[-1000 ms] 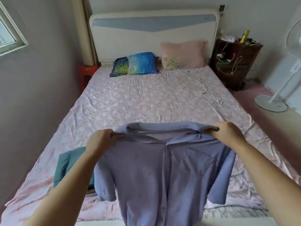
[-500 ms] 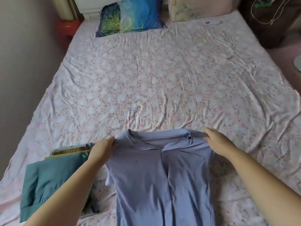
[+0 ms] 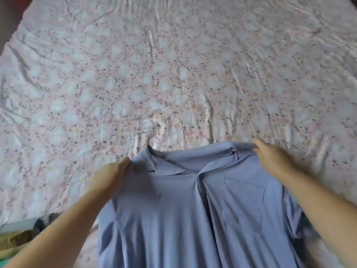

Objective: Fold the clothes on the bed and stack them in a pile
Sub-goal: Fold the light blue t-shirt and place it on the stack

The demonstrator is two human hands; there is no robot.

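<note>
Holding shirt at both shoulders: left hand and right hand each pinch fabric, set apart either side of the collar. Collar points away, long axis runs back toward the person, low over bed. Neither hand nearer; next is probably laying it flat.

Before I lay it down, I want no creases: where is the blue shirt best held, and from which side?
Pinch the blue shirt at both shoulders beside the collar, reaching from the hem side, as the left hand and right hand do. The collar points away and the body trails toward the person, so it should spread evenly.
</note>
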